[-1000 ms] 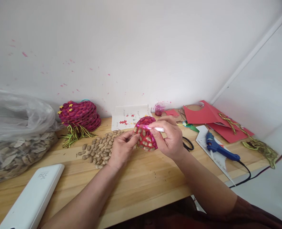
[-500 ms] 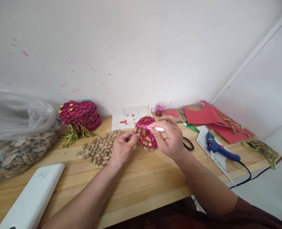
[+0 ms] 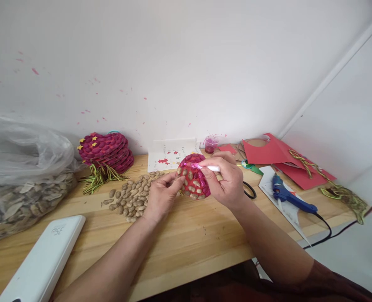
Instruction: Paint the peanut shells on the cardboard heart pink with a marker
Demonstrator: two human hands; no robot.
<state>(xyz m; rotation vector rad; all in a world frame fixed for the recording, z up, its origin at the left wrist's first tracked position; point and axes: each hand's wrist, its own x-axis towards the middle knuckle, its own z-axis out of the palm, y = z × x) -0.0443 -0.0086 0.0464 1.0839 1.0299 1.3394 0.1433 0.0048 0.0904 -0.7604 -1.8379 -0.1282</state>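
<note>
My left hand (image 3: 163, 193) grips the left edge of a round red disc (image 3: 191, 184), thumb on its face. Brown nut-like shells cover part of the disc; those along its top and right side are magenta. In my right hand (image 3: 225, 180) is a paintbrush (image 3: 211, 168) with a white handle, pinched between thumb and fingers. Its magenta-stained end lies over the upper part of the disc; whether the bristles touch a shell is hard to tell. A pile of loose brown shells (image 3: 132, 197) spreads over the wooden table beside my left hand.
At the left are a clear bag of shells (image 3: 31, 201), a white power bank (image 3: 44, 256) and stacked magenta discs (image 3: 110, 151). A cup of magenta paint (image 3: 211, 144) stands by the wall, near a paper sheet (image 3: 156, 157). Red card (image 3: 264, 153) and a blue glue gun (image 3: 291, 199) lie right.
My right hand and the paintbrush have shifted slightly right across the disc. The disc has moved a little right too; my left hand keeps its hold.
</note>
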